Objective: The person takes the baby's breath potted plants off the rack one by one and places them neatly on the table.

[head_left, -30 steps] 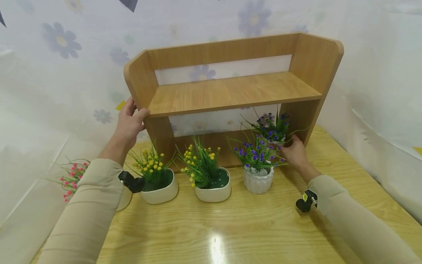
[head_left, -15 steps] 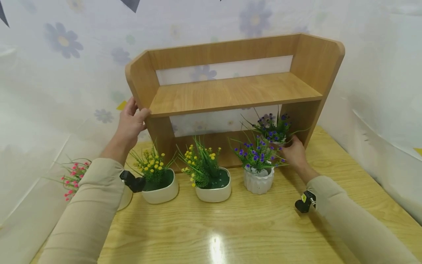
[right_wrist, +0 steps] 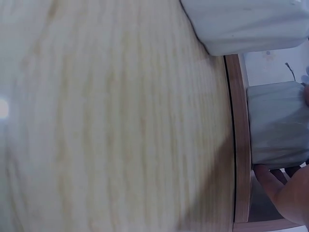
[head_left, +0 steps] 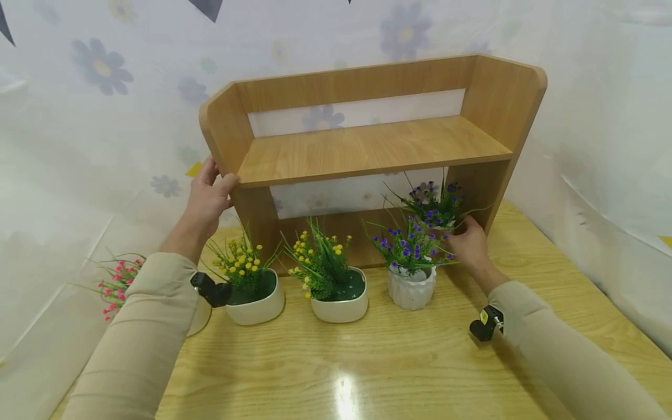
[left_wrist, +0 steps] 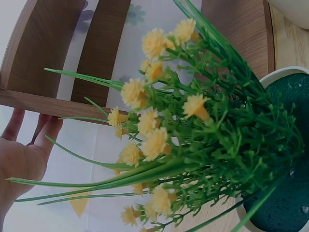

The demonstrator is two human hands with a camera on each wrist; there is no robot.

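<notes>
At the left side of a two-tier wooden shelf [head_left: 378, 140], my left hand [head_left: 206, 195] grips the side panel, thumb at the front edge near the upper board. My right hand [head_left: 471, 242] reaches into the lower tier at the right end and holds a white flowerpot [right_wrist: 277, 125] with purple flowers [head_left: 436, 204]. In the right wrist view that pot stands on the bottom board, with fingers [right_wrist: 270, 181] against its side. Another white ribbed flowerpot [head_left: 412, 290] with purple flowers stands on the table before it, partly hiding the held pot in the head view.
Two cream pots with yellow flowers, one left [head_left: 257, 309] and one middle [head_left: 340, 308], stand in front of the shelf on the wooden table [head_left: 294, 361]. A pot with pink flowers [head_left: 118, 286] is partly behind the left sleeve. A flower-patterned sheet [head_left: 157, 116] hangs behind.
</notes>
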